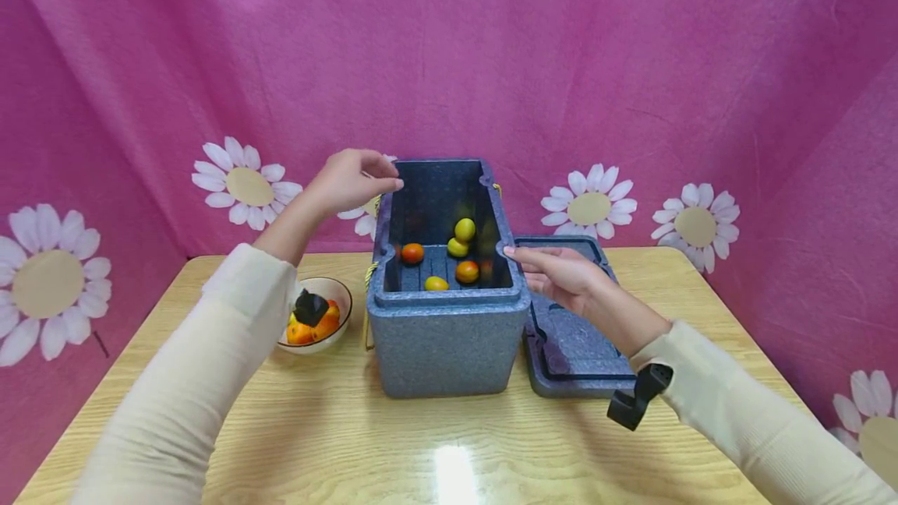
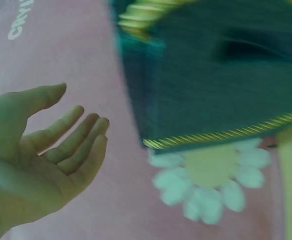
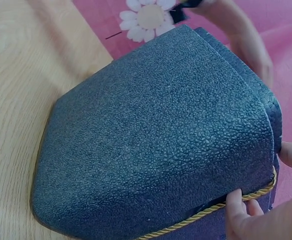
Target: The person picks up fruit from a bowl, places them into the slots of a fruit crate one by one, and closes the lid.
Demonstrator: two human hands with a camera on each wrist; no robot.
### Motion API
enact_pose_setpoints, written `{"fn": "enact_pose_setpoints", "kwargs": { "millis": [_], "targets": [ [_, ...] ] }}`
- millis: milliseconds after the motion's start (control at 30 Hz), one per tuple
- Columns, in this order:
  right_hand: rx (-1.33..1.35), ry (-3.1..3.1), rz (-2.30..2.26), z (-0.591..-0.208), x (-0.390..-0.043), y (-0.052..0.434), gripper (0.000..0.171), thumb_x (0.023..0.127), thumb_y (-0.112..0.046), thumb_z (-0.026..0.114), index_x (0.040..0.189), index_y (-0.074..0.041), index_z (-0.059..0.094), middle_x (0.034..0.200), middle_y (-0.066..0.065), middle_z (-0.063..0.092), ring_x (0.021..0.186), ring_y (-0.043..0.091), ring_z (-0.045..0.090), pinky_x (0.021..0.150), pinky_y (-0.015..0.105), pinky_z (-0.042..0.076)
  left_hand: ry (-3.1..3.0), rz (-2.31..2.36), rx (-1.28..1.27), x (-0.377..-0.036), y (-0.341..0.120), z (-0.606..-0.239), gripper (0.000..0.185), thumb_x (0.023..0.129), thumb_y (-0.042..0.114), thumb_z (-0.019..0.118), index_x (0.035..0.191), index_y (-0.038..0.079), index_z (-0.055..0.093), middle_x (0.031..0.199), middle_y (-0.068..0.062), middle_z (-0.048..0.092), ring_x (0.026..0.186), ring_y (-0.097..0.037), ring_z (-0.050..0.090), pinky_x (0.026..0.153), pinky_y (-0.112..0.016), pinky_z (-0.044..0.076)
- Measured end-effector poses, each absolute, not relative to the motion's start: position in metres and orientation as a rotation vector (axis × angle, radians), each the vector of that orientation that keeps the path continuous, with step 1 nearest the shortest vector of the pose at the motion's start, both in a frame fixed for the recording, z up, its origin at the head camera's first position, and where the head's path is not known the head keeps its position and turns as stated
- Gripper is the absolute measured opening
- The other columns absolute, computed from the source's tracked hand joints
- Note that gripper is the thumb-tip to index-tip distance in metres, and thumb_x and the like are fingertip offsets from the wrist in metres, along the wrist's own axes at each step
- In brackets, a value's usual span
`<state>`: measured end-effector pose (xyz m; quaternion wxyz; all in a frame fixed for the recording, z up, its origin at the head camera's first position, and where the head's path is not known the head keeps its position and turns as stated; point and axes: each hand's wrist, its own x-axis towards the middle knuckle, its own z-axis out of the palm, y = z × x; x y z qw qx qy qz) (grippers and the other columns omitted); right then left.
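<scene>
The left hand [image 1: 361,178] is empty, fingers loosely bent, near the left side of the box [image 1: 449,353], which the right hand [image 1: 564,275] grips at its right rim. Red and yellow fruit [image 1: 467,271] lies in the box between the hands, more in the bowl [image 1: 326,342] by the left forearm; the lid [image 1: 575,353] lies beneath the right hand. Assessed risk: a one-sided pull from the right could tilt the box and set the fruit rolling.

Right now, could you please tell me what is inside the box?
The box holds five small fruits, three yellow, two reddish; its front wall hides anything right behind it.
</scene>
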<state>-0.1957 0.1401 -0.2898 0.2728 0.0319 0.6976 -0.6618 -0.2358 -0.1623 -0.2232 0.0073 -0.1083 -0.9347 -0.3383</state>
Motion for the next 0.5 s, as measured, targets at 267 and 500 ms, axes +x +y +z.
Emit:
{"fn": "enact_pose_setpoints", "kwargs": {
  "millis": [267,500],
  "targets": [
    [0.108,1.889,-1.764,-0.285,-0.194,0.138,0.075,0.097,-0.026,0.053,0.151,0.005,0.012,0.159,0.025,0.014,0.148,0.031,0.024,0.12,0.038,0.026,-2.915,-1.118,-0.323,-0.209,-0.211,-0.28,0.03,0.093,0.022,0.06,0.115,0.0,0.064,0.114,-0.02,0.068,0.105,-0.032,0.063,0.093,-0.043,0.05],
    [0.12,1.882,-1.77,-0.282,-0.192,0.136,0.073,0.098,-0.024,0.052,0.151,0.006,0.011,0.16,0.025,0.012,0.149,0.031,0.022,0.121,0.038,0.023,-2.973,-1.074,-0.25,-0.186,-0.241,-0.317,0.031,0.093,0.024,0.06,0.113,0.001,0.065,0.111,-0.019,0.069,0.101,-0.032,0.065,0.091,-0.045,0.051]
  ]
}}
